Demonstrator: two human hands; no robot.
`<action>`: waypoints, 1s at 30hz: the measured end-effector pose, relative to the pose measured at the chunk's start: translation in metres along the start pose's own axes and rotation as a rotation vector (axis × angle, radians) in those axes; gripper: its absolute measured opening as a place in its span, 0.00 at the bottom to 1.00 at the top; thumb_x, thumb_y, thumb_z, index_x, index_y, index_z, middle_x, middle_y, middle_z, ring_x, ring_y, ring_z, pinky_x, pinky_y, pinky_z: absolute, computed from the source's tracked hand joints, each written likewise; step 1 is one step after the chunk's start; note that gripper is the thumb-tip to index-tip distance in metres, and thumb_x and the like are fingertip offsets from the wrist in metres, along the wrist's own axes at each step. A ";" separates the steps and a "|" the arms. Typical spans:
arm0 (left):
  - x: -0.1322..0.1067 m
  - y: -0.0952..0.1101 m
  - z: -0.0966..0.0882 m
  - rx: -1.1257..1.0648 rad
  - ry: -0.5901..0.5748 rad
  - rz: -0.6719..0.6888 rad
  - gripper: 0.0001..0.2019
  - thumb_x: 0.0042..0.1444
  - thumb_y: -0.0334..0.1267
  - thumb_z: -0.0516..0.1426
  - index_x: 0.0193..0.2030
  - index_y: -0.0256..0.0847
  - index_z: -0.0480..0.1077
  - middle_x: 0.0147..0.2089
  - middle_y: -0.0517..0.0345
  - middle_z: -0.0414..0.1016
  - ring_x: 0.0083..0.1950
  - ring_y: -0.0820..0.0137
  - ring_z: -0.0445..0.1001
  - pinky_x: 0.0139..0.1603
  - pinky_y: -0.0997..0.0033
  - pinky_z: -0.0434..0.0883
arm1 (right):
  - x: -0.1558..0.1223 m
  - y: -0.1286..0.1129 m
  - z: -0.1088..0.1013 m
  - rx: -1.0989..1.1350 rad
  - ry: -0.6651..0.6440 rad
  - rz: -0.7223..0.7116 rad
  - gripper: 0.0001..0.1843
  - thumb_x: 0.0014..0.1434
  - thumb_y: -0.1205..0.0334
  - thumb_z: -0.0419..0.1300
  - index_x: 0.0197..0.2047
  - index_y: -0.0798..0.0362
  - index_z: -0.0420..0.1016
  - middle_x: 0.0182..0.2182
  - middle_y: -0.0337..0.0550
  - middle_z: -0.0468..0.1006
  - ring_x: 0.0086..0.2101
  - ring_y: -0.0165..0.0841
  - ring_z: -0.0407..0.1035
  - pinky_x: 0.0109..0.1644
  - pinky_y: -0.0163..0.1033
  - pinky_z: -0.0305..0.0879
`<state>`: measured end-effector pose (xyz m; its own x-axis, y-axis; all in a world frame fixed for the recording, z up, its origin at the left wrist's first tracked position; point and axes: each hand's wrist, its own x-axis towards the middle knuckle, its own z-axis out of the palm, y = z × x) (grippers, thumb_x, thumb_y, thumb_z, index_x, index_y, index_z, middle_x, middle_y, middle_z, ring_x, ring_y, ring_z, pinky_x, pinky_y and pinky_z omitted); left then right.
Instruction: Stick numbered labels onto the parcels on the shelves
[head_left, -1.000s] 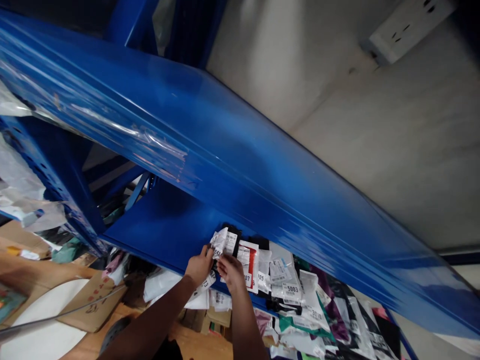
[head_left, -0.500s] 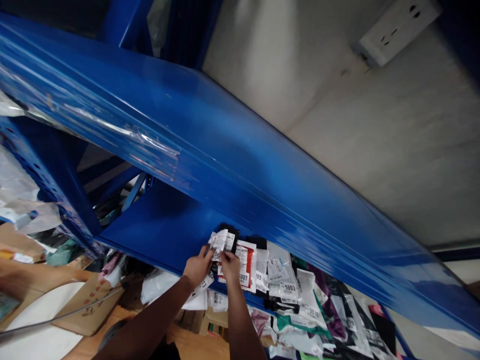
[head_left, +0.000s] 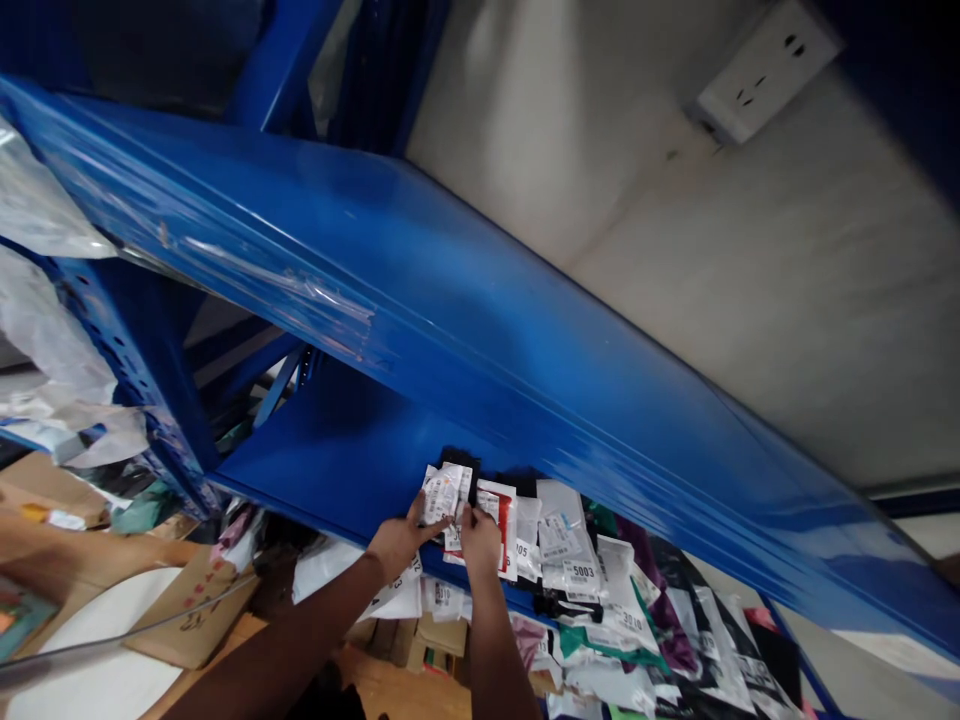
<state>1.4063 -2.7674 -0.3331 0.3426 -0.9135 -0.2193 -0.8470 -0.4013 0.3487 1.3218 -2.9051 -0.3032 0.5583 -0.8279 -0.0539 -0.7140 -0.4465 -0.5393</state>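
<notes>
My left hand (head_left: 397, 545) grips the lower edge of a small white packet (head_left: 441, 493) with a printed label, thumb and forefinger about its corner. Close beside it, my right hand (head_left: 480, 540) has its fingertips pinched together near the packet's lower right; what lies between them is hidden. Behind the white packet is a black packet (head_left: 471, 472). A red and white packet (head_left: 507, 500) lies just past my right fingers, partly covered by that hand.
Several labelled bags, one marked 5003 (head_left: 579, 573), line the blue shelf (head_left: 330, 450) to the right. A broad blue beam (head_left: 480, 320) crosses above my hands. Cardboard (head_left: 195, 610) and a white round surface (head_left: 97, 660) are at lower left; a wall socket (head_left: 765, 75) is upper right.
My left forefinger now stretches rightward along the white packet's lower edge, showing more of its label. My right hand has shifted slightly right, covering the red and white packet's number. The view has tilted slightly.
</notes>
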 end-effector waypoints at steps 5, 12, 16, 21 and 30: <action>-0.031 -0.002 -0.003 -0.388 0.355 -0.048 0.31 0.59 0.27 0.46 0.67 0.52 0.48 0.63 0.44 0.59 0.47 0.62 0.76 0.46 0.62 0.73 | -0.038 -0.007 -0.009 0.157 0.020 -0.110 0.24 0.60 0.46 0.44 0.32 0.53 0.74 0.28 0.48 0.77 0.31 0.39 0.71 0.37 0.39 0.65; -0.101 0.021 0.009 -0.954 0.764 0.154 0.10 0.59 0.37 0.52 0.45 0.45 0.71 0.38 0.55 0.75 0.41 0.69 0.74 0.42 0.72 0.71 | -0.133 -0.006 0.015 0.823 -0.430 -0.058 0.28 0.49 0.34 0.56 0.43 0.47 0.77 0.37 0.46 0.79 0.42 0.40 0.71 0.48 0.43 0.66; -0.112 0.024 -0.002 -1.285 0.769 -0.241 0.15 0.56 0.47 0.53 0.45 0.41 0.69 0.33 0.58 0.73 0.26 0.73 0.68 0.28 0.74 0.67 | -0.166 -0.009 0.014 0.996 -0.537 0.113 0.22 0.45 0.41 0.64 0.32 0.51 0.78 0.24 0.39 0.75 0.27 0.32 0.67 0.35 0.36 0.63; -0.117 0.023 -0.019 -1.427 0.350 -0.144 0.21 0.55 0.53 0.51 0.42 0.38 0.73 0.34 0.56 0.75 0.33 0.69 0.71 0.34 0.72 0.67 | -0.186 -0.013 -0.007 0.968 -0.286 0.177 0.22 0.43 0.42 0.65 0.23 0.55 0.74 0.19 0.36 0.69 0.22 0.27 0.59 0.28 0.32 0.56; -0.140 0.085 -0.002 -1.173 0.221 0.024 0.12 0.51 0.45 0.57 0.29 0.38 0.72 0.29 0.58 0.75 0.33 0.69 0.71 0.38 0.71 0.67 | -0.210 0.030 -0.045 1.163 -0.210 0.268 0.23 0.45 0.39 0.63 0.23 0.54 0.73 0.17 0.37 0.70 0.22 0.29 0.60 0.26 0.33 0.57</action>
<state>1.2873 -2.6739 -0.2716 0.4914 -0.8672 -0.0801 -0.0051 -0.0948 0.9955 1.1640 -2.7605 -0.2700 0.5855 -0.7279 -0.3569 -0.0713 0.3923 -0.9171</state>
